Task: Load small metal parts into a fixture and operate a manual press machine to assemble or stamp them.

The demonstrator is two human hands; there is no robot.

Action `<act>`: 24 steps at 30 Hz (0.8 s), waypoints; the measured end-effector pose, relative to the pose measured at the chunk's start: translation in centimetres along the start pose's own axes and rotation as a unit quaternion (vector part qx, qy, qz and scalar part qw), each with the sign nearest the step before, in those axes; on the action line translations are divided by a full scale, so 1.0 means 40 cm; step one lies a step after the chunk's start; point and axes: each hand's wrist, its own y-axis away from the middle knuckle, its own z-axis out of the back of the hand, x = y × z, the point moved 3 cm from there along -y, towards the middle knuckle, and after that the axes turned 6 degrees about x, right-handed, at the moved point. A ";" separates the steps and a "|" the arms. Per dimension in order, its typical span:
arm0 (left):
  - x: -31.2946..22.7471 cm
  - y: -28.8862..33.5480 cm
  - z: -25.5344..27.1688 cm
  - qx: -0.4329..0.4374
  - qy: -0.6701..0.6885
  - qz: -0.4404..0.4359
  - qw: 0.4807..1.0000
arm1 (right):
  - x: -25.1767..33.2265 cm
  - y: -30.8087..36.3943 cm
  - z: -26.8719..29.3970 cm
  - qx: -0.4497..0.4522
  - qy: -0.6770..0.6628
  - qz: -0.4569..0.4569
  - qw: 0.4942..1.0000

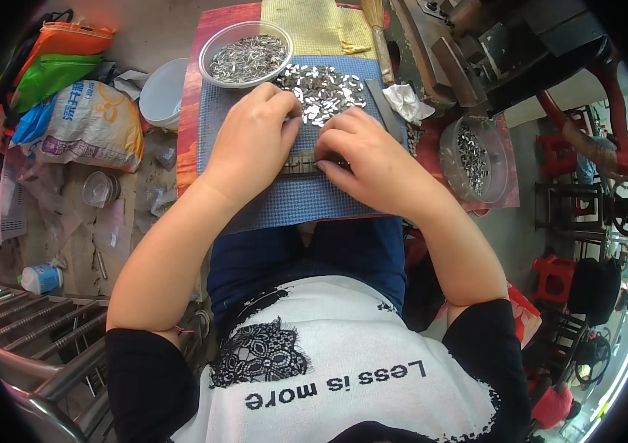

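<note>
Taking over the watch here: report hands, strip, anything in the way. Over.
Left hand by the metal pile, grip hidden. Right hand curled at the strip. Strip on blue mat, partly covered. Pile close beyond both hands.

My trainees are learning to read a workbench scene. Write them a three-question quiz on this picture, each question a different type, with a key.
1. Multiple choice: what colour is the textured mat under the scattered small pieces?
A) green
B) blue
C) pink

2. True or false: the crumpled white tissue lies to the right of the scattered small pieces.

3. Fill the gap: the person's ____ hand is nearer the round tub of silvery pieces at the mat's back left.

Key:
1. B, blue.
2. True.
3. Left: the left hand is close beside that tub.
</note>
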 end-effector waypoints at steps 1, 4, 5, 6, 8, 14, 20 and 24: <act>-0.006 0.003 0.004 0.000 0.000 0.000 1.000 | 0.006 -0.001 0.000 0.011 0.011 -0.013 1.000; -0.022 0.011 0.018 0.003 0.069 0.032 0.997 | 0.006 0.000 -0.001 0.012 0.014 -0.020 1.000; -0.025 0.016 0.021 0.009 0.092 0.046 0.995 | 0.006 0.001 0.000 0.001 0.006 -0.015 1.000; -0.029 0.021 0.024 0.015 0.114 0.060 0.991 | 0.006 0.002 0.001 0.001 0.005 -0.014 1.000; -0.036 0.030 0.031 0.036 0.137 0.077 0.987 | 0.002 0.006 0.008 -0.012 -0.014 -0.011 1.000; -0.047 0.058 0.018 0.109 0.143 0.103 0.978 | -0.012 0.026 0.040 -0.064 -0.022 -0.077 0.995; -0.046 0.058 0.010 0.130 0.078 0.051 0.987 | -0.013 0.051 0.058 -0.082 -0.020 -0.109 0.990; -0.044 0.047 0.011 0.143 0.073 0.066 0.985 | -0.009 0.053 0.050 -0.055 -0.034 -0.121 0.991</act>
